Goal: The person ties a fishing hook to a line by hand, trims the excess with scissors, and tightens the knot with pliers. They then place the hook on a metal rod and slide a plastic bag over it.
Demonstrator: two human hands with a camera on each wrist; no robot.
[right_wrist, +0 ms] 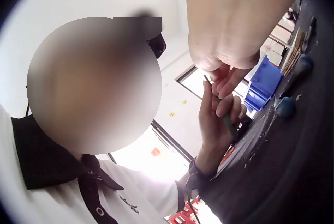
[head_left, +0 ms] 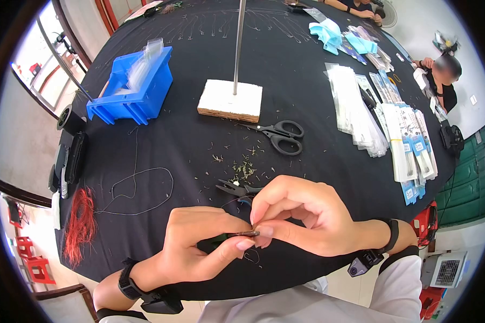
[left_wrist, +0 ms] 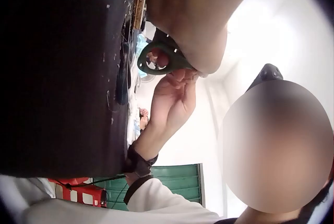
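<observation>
My left hand (head_left: 196, 242) grips a dark green tool with an oval loop (left_wrist: 156, 59), its narrow brown tip (head_left: 249, 233) sticking out between thumb and index finger. In the right wrist view the green tool (right_wrist: 228, 122) slants through the left fingers. My right hand (head_left: 307, 215), thumb and index finger together, pinches a fine line right at that tip; the pinched part is hidden by the fingertips. A small loop of fine line (head_left: 251, 258) hangs below the hands. Black-handled pliers (head_left: 233, 188) lie just beyond the hands, partly covered by the right one.
Black scissors (head_left: 285, 137) and green clippings (head_left: 245, 171) lie on the black cloth. A white block (head_left: 229, 99) holds an upright metal rod. Left are a blue bin (head_left: 159, 89), red threads (head_left: 81, 226) and loose line (head_left: 170, 183); right, packets (head_left: 355, 113). Other people sit around the table.
</observation>
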